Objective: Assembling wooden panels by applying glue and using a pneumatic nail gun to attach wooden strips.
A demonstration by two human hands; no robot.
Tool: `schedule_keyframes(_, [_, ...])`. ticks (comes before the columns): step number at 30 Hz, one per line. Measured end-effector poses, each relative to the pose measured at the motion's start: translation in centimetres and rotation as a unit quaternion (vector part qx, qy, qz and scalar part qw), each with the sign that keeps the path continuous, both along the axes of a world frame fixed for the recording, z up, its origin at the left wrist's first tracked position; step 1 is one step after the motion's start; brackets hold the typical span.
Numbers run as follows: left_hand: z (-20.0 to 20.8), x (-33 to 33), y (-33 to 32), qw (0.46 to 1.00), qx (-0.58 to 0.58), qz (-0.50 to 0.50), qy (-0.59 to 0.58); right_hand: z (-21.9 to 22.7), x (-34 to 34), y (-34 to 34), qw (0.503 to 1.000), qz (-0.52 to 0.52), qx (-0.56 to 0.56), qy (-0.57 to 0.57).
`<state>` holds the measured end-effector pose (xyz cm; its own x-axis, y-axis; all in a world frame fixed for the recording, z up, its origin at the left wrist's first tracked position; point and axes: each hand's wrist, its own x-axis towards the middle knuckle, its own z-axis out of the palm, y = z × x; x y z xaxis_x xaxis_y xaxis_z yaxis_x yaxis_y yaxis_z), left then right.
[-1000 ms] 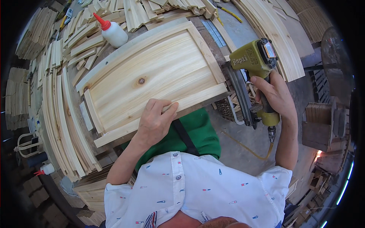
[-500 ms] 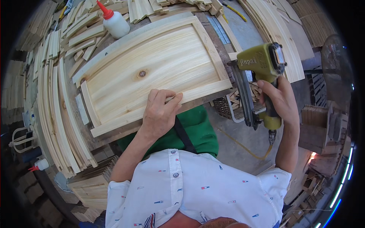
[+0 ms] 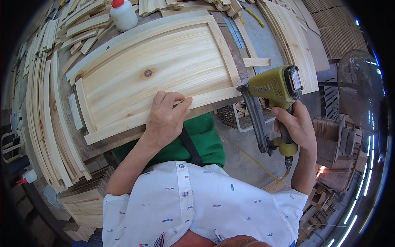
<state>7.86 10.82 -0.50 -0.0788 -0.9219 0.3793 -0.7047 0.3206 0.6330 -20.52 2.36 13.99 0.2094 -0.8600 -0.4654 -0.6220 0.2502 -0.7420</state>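
A pale wooden panel with a knot lies on the workbench, bordered by thin wooden strips. My left hand is closed on the near edge strip, thumb and fingers pinching it around its middle. In my right hand is an olive-green nail gun, gripped by its handle. Its nose meets the right end of that near strip, at the panel's near right corner; whether it presses on the wood I cannot tell. A yellowish air hose runs from the bottom of the handle.
Beyond the panel stands a white glue bottle with a red cap, beside a heap of loose wood pieces. Long boards are stacked at left, more boards at far right. A crate and a fan are on the right.
The nail gun has come from just off the panel's right side to its near right corner. My left hand still pinches the near strip. The whole view has shifted slightly.
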Motion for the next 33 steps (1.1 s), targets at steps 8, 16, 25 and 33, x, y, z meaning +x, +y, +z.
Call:
schedule_keyframes(8, [0.3,0.1,-0.2,1.0,-0.007,0.0,-0.01,0.2,0.3,-0.3,0.999,0.017,-0.01,0.048])
schedule_keyframes(16, [1.2,1.8,0.7,0.997,0.03,-0.005,-0.064,-1.1,-1.3,-3.2,0.993,-0.037,-0.026,-0.111])
schedule_keyframes(25, [1.3,5.5,1.7,0.98,0.077,0.0,-0.182,-5.4,-0.9,-10.1,0.97,-0.115,0.027,-0.212])
schedule_keyframes(33, [1.5,6.1,1.8,0.982,0.091,0.015,-0.163,-7.6,-1.5,-11.5,0.968,-0.107,0.036,-0.224])
